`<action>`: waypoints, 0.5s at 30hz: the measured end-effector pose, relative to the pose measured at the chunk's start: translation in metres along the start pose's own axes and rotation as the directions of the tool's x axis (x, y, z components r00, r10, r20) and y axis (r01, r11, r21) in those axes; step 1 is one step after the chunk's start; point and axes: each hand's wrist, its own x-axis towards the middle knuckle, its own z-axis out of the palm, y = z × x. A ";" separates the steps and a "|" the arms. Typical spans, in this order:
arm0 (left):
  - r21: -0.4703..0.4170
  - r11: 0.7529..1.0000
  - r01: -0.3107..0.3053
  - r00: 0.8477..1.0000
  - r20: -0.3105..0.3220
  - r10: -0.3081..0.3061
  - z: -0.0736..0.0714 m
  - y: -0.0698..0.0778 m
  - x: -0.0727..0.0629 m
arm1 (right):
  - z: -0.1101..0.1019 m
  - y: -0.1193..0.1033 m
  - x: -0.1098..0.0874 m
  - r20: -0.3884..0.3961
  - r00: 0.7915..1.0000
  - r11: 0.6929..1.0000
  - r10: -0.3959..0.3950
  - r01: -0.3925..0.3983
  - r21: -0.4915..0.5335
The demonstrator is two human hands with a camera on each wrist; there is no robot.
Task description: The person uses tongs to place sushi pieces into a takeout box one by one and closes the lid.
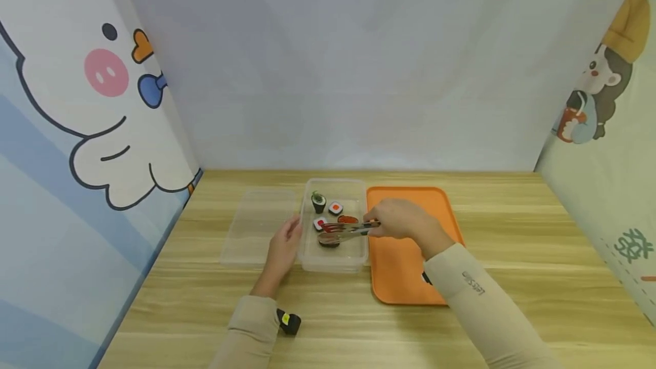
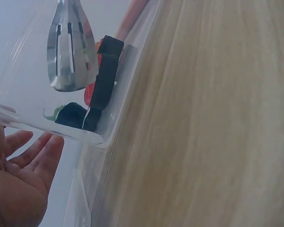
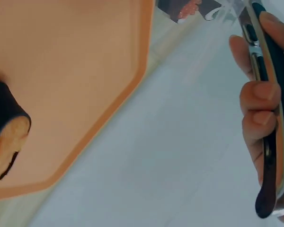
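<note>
My right hand grips metal serving tongs by the handles, reaching from the right over a clear plastic box. The slotted tong head hangs inside the box above a dark sushi piece; whether the tongs touch it, I cannot tell. Also in the box are a cone-shaped hand roll, two white-and-black rolls, one of them orange-centred, and a red-topped sushi. My left hand is at the box's left wall, fingers loosely extended, holding nothing.
An orange tray lies right of the box, with a black-wrapped sushi roll on it, partly behind my right sleeve in the head view. Left of the box lies a clear lid. A black-and-yellow sushi piece sits beside my left sleeve.
</note>
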 end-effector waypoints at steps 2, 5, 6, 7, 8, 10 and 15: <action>-0.006 1.000 0.001 1.000 0.002 -0.001 0.000 0.000 -0.001 | 0.003 0.001 0.002 -0.001 1.000 1.000 0.005 -0.005 0.010; -0.011 1.000 0.004 1.000 0.002 -0.004 0.001 0.000 -0.001 | 0.007 0.002 0.005 -0.001 1.000 1.000 0.005 -0.005 0.022; -0.013 1.000 0.007 1.000 0.001 -0.007 0.001 -0.001 -0.001 | 0.008 0.002 0.006 -0.004 1.000 1.000 0.003 -0.003 0.026; -0.015 1.000 0.009 1.000 0.001 -0.009 0.001 -0.001 -0.001 | 0.008 0.002 0.006 -0.007 1.000 1.000 0.004 -0.004 0.029; -0.015 1.000 0.008 1.000 0.000 -0.008 0.001 -0.001 -0.001 | 0.008 0.003 0.006 -0.009 1.000 0.999 0.007 -0.006 0.034; -0.007 1.000 -0.001 1.000 -0.003 0.001 0.002 -0.002 0.000 | 0.007 0.003 0.005 -0.013 1.000 0.999 0.015 -0.015 0.049; -0.002 1.000 -0.005 1.000 -0.009 0.005 0.002 -0.001 0.001 | 0.000 0.009 -0.007 -0.039 0.999 0.995 0.025 -0.022 0.097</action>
